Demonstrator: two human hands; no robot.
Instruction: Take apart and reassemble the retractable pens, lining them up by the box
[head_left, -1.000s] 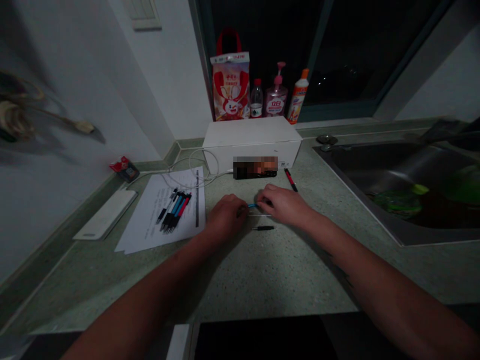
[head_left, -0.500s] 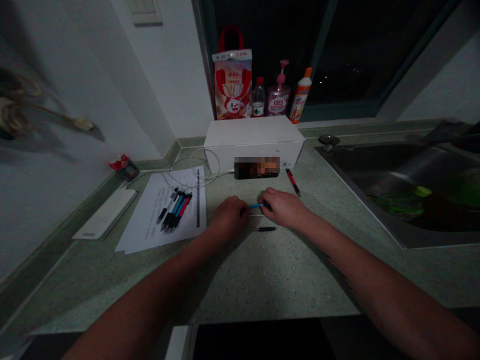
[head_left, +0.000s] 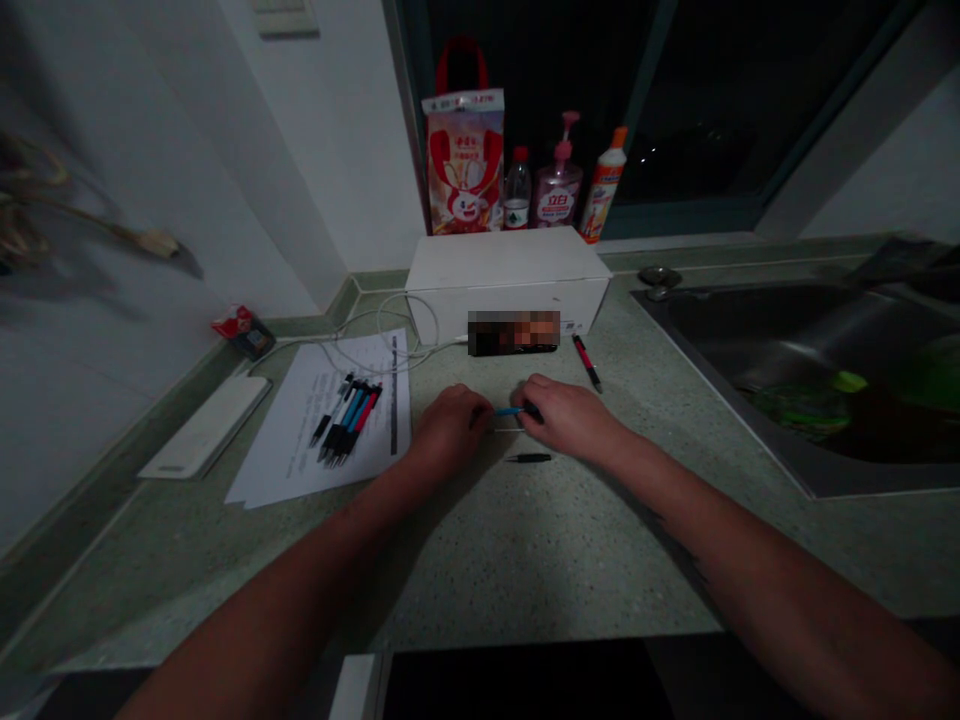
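Over the middle of the counter, a blue pen (head_left: 508, 411) spans the gap between my two hands. My left hand (head_left: 450, 425) is closed around its left end. On the other end, near a dark part, the fingers of my right hand (head_left: 559, 410) are pinched. Just below the pen runs a thin pale line (head_left: 510, 430), too fine to identify. Closer to me lies a black pen piece (head_left: 531, 458) with a narrow tip pointing left. A red and black pen (head_left: 586, 362) rests beyond my right hand.
Several pens (head_left: 349, 420) lie on printed sheets (head_left: 277, 450) at left, beside a white power strip (head_left: 206, 425). Behind my hands, a phone (head_left: 514, 335) with a cable leans against a white box (head_left: 510, 262). A metal sink (head_left: 720, 390) is at right.
My left hand has shifted slightly left, still on the blue pen. My right hand stays almost in place. The camera view has tilted a little.
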